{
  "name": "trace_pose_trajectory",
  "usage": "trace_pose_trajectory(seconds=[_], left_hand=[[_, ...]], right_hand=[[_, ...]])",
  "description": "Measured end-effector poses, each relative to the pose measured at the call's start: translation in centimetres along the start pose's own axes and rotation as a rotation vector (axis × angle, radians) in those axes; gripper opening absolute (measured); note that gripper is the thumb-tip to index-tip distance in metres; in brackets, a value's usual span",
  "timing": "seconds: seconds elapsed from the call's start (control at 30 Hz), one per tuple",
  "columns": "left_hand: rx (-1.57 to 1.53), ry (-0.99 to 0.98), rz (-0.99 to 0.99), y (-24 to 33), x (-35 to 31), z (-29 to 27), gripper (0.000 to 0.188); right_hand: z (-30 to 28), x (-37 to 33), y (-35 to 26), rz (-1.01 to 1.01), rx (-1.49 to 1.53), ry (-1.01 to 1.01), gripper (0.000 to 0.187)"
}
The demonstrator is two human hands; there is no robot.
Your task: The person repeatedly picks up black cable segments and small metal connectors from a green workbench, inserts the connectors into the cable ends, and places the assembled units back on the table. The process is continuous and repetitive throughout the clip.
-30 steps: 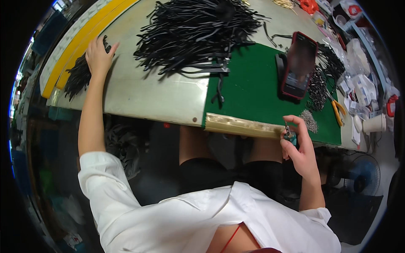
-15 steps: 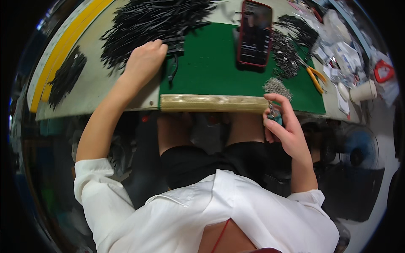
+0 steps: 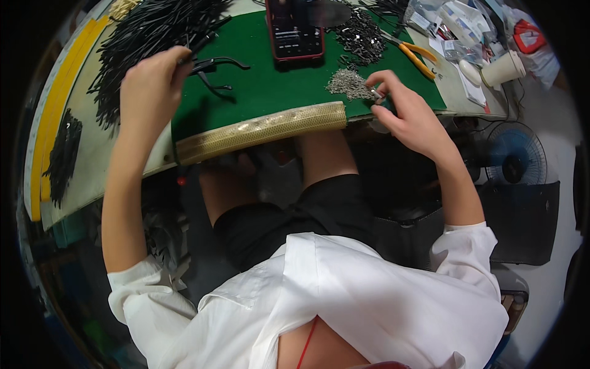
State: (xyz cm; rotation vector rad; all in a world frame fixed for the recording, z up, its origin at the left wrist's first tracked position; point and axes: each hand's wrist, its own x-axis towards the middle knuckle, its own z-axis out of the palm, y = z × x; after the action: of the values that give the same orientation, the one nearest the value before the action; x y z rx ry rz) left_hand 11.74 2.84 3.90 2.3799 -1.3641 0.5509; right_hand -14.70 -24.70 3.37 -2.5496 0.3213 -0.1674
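My left hand (image 3: 149, 86) is closed on slim black curved pieces (image 3: 215, 66) that look like eyeglass temples, raised at the left over the green mat (image 3: 264, 92). Behind it spreads a large heap of similar black pieces (image 3: 132, 46). At the right, my right hand (image 3: 410, 120) curls its thumb and fingers around a small metallic thing, too small and hidden to name. Those fingertips are beside a little heap of tiny silver metal parts (image 3: 348, 83), at the mat's near right.
A phone (image 3: 296, 34) stands on the mat, with a heap of small dark parts (image 3: 359, 37) and orange-handled pliers (image 3: 418, 58) to its right. A gold roll (image 3: 264, 130) lines the front edge. Another black bundle (image 3: 63, 157) lies far left; a white cup (image 3: 503, 67) stands right.
My left hand has lifted away from the large heap with black pieces in it. My right hand has moved from the roll's end up to the silver heap. The view has turned and shifted.
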Motion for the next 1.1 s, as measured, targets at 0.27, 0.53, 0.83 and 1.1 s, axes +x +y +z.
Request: trace_pose_trajectory(seconds=[0.27, 0.53, 0.83, 1.1], left_hand=[[-0.177, -0.110, 0.312, 4.1, -2.1, 3.3, 0.013], [-0.209, -0.127, 0.177, -0.6, -3.6, 0.3, 0.017], [-0.654, -0.020, -0.158, 3.7, -5.0, 0.0, 0.024], [-0.747, -0.129, -0.226, 5.1, -5.1, -0.3, 0.026]], right_hand=[[0.1, 0.9, 0.1, -0.123, -0.179, -0.148, 0.031], [-0.1, 0.9, -0.5, -0.142, -0.257, -0.181, 0.028], [0.3, 1.4, -0.7, -0.164, -0.270, -0.152, 0.027], [0.5, 1.8, -1.1, -0.160, -0.278, -0.173, 0.027]])
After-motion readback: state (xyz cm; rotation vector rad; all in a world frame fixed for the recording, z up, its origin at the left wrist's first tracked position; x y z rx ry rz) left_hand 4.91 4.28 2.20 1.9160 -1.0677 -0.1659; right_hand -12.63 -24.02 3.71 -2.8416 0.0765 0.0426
